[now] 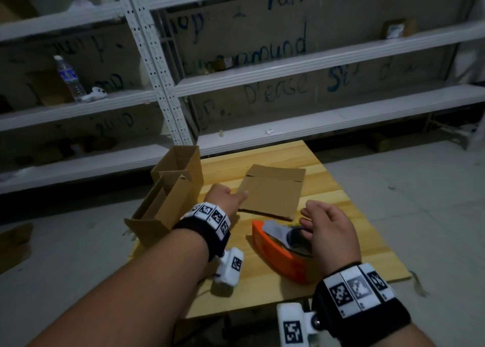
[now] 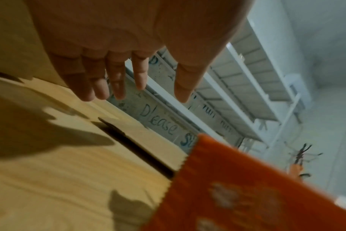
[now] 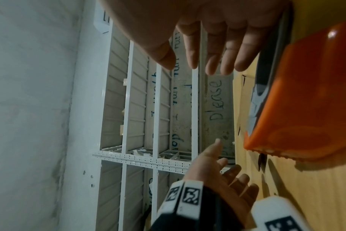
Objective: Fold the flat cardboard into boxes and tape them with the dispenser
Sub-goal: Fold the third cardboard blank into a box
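On the wooden bench (image 1: 328,197) a flat cardboard (image 1: 273,191) sheet lies near the far edge, about midway across. The left hand (image 1: 225,198) hovers just beside the sheet's left near corner, fingers straight and loosely spread, thumb pointing toward the sheet; it holds nothing. Whether the thumb tip touches the cardboard cannot be told. In the left wrist view the fingers (image 2: 117,81) are extended over the bench with their shadow falling on the wood below.

The orange tape dispenser (image 1: 280,252) rests on the bench toward the near edge, nearer than the flat sheet and well apart from the left hand. The right hand (image 1: 330,231) is directly over the dispenser's right side, fingers gently curved and slightly apart, palm down, not closed round anything. Whether its fingers actually touch the dispenser is not clear; the right wrist view shows the fingers (image 3: 217,51) open in the air with the orange body just beside them.

Two folded boxes stand at the bench's left edge: an open-topped far box (image 1: 181,168) by the far left corner and a near box (image 1: 157,210) just in front of it, overhanging the edge slightly. Both lie to the left of the left hand.

Behind the bench stand white metal shelves (image 1: 315,63), with a plastic water bottle (image 1: 69,78) on one at left.
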The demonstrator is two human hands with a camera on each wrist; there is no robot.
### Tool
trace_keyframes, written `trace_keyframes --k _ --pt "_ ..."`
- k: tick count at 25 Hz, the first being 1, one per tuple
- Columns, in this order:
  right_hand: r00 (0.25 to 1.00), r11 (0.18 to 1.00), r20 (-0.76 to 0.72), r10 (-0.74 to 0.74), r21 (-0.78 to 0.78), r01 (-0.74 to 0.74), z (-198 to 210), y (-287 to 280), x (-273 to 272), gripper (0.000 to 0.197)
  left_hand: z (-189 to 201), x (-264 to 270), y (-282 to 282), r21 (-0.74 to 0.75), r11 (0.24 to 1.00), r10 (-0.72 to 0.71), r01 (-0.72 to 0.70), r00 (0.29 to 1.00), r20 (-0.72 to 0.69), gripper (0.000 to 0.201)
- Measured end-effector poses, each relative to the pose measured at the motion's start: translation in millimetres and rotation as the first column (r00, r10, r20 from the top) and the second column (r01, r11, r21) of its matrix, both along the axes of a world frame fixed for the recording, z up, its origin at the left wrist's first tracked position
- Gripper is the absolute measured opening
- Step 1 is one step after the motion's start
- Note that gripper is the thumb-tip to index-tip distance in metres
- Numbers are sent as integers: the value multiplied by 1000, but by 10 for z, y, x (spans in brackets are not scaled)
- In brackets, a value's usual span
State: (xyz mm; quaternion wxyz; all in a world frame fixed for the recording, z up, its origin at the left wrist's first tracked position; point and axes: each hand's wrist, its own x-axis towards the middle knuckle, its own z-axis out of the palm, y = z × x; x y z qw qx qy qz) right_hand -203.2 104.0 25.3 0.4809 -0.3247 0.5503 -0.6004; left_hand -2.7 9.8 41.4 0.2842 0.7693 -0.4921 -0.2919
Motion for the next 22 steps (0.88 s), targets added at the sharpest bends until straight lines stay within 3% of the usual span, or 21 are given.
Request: trace_keyframes --k 4,7,10,13,15,18,20,22 --pt "999 999 42 16 34 -17 -74 -97 -58 9 -238 -8 -431 200 979 -78 47 985 153 93" --pt "997 997 11 81 3 -81 -74 -102 -27 9 -395 26 -620 282 955 -180 90 933 311 113" --pt "988 989 -72 137 -52 -140 -35 -64 29 15 -357 -15 -705 299 954 -170 35 883 437 110" --pt "983 984 -97 157 -64 -164 -14 -34 40 21 -318 -46 -699 352 936 -205 30 858 472 87" --pt "982 985 -105 158 -59 -164 -25 -32 35 22 -327 -32 -654 372 927 -216 48 880 423 67" --pt "987 986 -79 139 -76 -145 -18 -30 53 20 -273 91 -585 295 955 -117 38 960 253 52" --pt "990 988 -69 121 -84 -126 -20 -26 92 16 -168 215 -492 182 983 -56 36 993 105 50" --pt "991 989 -62 120 -77 -124 -61 -28 145 18 -77 355 -384 -11 999 44 -46 986 -159 58"
